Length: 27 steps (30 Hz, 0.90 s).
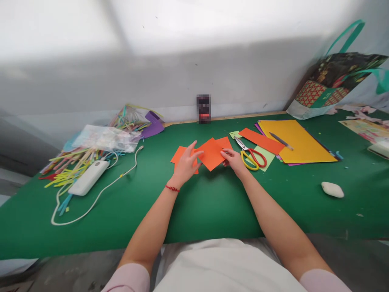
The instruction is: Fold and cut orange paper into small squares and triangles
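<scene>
An orange paper square (pixel 211 155), turned corner-down, is pinched at its right side by my right hand (pixel 233 159). Opposite, my left hand (pixel 184 164) has its fingers spread, with fingertips close to the square's left edge; whether they touch it I cannot tell. Beneath my left hand lie more orange paper pieces (pixel 179 153), partly covered by it. Another orange piece (pixel 225 142) shows behind the held square. Just right of my right hand rest scissors (pixel 249 156) with one yellow and one red handle loop, lying partly on light green paper (pixel 264 158).
On the green table (pixel 209 211), yellow paper sheets (pixel 304 142) carry a pen (pixel 281 140), beside an orange strip (pixel 261 140). A white stone-shaped object (pixel 332 189) lies right. Leftward are a white power bank (pixel 88 177) with cable and paper strips (pixel 82 156). A phone (pixel 203 108) leans against the wall.
</scene>
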Each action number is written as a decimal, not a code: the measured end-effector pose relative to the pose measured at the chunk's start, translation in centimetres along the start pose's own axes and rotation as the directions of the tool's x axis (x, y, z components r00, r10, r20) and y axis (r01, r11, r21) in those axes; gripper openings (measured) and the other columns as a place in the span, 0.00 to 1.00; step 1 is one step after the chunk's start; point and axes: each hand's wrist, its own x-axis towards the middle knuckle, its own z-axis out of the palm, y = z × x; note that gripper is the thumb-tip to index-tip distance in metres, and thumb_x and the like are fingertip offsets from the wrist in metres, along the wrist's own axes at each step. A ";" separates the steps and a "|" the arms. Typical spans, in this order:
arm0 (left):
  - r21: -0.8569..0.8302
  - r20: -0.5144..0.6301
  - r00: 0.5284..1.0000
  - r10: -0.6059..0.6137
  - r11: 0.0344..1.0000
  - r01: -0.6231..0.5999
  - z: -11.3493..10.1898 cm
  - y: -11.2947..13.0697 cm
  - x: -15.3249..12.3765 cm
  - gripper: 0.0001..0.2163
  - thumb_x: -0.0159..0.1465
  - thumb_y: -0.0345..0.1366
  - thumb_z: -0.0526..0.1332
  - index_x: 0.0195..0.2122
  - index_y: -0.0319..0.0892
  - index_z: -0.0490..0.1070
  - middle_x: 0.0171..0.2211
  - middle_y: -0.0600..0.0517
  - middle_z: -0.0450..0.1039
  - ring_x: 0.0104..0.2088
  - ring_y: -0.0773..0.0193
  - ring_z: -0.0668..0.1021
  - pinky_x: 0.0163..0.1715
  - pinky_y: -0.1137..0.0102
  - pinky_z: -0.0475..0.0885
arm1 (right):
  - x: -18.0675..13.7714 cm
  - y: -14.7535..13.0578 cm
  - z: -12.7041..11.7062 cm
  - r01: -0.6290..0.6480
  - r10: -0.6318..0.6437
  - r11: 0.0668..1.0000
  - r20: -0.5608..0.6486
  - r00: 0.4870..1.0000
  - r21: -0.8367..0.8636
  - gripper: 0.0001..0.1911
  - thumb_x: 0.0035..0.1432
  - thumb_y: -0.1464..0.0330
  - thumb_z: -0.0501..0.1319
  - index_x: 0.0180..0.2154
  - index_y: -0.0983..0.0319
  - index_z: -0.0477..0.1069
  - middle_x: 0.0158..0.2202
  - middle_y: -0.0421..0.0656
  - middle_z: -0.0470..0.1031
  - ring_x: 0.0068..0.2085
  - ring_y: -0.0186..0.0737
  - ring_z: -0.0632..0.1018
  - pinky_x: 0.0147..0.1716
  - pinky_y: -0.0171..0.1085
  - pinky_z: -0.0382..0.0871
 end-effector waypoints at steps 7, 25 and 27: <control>-0.074 0.136 0.990 -0.028 0.997 0.039 0.2 0.4 -0.1 0.11 0.55 0.29 0.62 0.39 0.43 0.68 0.64 0.45 0.47 0.59 0.51 0.63 0.50 0.54 0.69 | -0.2 -0.2 0.0 0.035 -0.033 0.999 0.053 0.998 -0.041 0.20 0.35 0.56 0.68 0.30 0.61 0.71 0.16 0.35 0.68 0.14 0.31 0.66 0.15 0.34 0.62; -0.631 0.316 0.808 -0.497 0.526 0.571 0.2 0.2 0.7 0.18 0.52 0.45 0.63 0.39 0.37 0.72 0.40 0.43 0.76 0.41 0.52 0.77 0.39 0.62 0.72 | -0.9 -0.2 0.0 0.187 -0.146 0.975 0.293 0.945 -0.117 0.26 0.41 0.60 0.68 0.44 0.61 0.72 0.21 0.37 0.72 0.22 0.35 0.72 0.18 0.34 0.68; -0.655 0.299 0.803 -0.516 0.501 0.566 0.2 0.1 0.7 0.19 0.51 0.45 0.64 0.38 0.36 0.72 0.39 0.43 0.76 0.40 0.53 0.77 0.37 0.63 0.73 | -1.0 -0.3 0.0 0.173 -0.140 0.980 0.287 0.948 -0.093 0.27 0.41 0.60 0.68 0.45 0.60 0.71 0.21 0.37 0.72 0.23 0.36 0.73 0.19 0.35 0.69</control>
